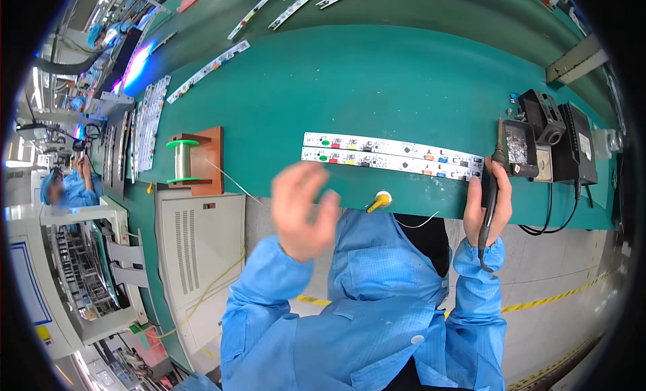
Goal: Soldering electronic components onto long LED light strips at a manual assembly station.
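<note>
Head cam: my right hand (489,204) grips the soldering iron (493,182) upright, nearest the boards' (393,154) right end, which run left-right, while my left hand (304,209) hovers loosely open, blurry.

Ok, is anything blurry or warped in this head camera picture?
Head view: the left hand is smeared by motion blur, while the right hand gripping the soldering iron is sharp; the fisheye bends the green bench edge into a curve, and a purple-white glare burns out at upper left.

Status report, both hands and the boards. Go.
Right hand grips soldering iron, tip up. Left hand raised, blurred, holding nothing visible. Two white circuit strips flat on green belt, untouched.
</note>
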Demonstrator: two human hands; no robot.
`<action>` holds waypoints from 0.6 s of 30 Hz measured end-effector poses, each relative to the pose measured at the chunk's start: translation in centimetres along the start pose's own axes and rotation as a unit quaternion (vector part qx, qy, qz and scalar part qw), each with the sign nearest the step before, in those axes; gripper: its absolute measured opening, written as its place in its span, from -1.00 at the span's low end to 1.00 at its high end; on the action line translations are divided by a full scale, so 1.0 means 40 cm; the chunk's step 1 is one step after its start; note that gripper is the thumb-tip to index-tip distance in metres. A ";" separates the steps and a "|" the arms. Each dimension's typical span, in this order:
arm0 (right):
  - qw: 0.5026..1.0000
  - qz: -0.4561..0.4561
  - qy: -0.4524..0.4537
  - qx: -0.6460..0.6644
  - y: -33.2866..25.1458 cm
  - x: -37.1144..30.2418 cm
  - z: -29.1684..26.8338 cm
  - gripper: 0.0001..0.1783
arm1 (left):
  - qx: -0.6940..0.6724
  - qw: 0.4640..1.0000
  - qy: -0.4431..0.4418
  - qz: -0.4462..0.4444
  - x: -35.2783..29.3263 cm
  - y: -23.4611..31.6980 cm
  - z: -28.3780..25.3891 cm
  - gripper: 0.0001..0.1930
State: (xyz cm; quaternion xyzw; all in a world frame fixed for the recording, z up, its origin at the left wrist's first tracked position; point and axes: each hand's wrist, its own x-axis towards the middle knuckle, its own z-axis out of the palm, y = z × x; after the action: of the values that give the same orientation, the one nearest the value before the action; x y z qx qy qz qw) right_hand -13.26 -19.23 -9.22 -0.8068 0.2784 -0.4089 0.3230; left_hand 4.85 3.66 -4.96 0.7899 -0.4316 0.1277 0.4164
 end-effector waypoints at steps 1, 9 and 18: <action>1.000 -0.003 0.004 0.003 -0.003 0.000 0.000 -0.55 | -0.058 0.997 -0.035 0.036 -0.028 0.026 0.014 -0.62; 0.999 0.013 0.020 0.029 0.019 -0.012 0.014 -0.54 | -0.059 0.986 -0.093 0.125 -0.082 0.147 0.211 -0.67; 0.999 0.018 0.034 0.023 0.019 -0.015 0.018 -0.53 | -0.058 0.988 -0.049 0.134 -0.071 0.128 0.234 -0.81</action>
State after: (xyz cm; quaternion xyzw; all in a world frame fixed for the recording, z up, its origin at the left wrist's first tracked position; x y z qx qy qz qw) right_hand -13.09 -19.05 -10.41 -0.7796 0.2939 -0.4370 0.3390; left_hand -2.35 -3.31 -9.56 0.7050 -0.5599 0.1186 0.4188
